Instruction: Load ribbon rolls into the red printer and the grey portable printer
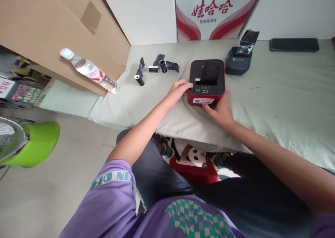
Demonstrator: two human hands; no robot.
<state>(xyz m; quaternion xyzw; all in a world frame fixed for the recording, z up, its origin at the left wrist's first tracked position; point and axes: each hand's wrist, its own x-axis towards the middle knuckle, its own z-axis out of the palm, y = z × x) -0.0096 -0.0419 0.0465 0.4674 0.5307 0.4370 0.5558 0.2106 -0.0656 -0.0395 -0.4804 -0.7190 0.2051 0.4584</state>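
A red label printer with a black top (206, 81) sits on a pale green mattress (288, 102), right in front of me. My left hand (178, 90) rests its fingers on the printer's left front corner. My right hand (220, 109) grips the printer's front right edge, thumb against the red face with the white sticker. Both hands hold the printer from its two sides.
A dark blue-grey printer (238, 60) with black film stands behind. Several black rolls (155, 67) lie to the left. A water bottle (90, 71) leans by a cardboard box (52, 25). A red-and-white carton (213, 13), a dark flat device (294, 44) and a green stool (34, 143) are around.
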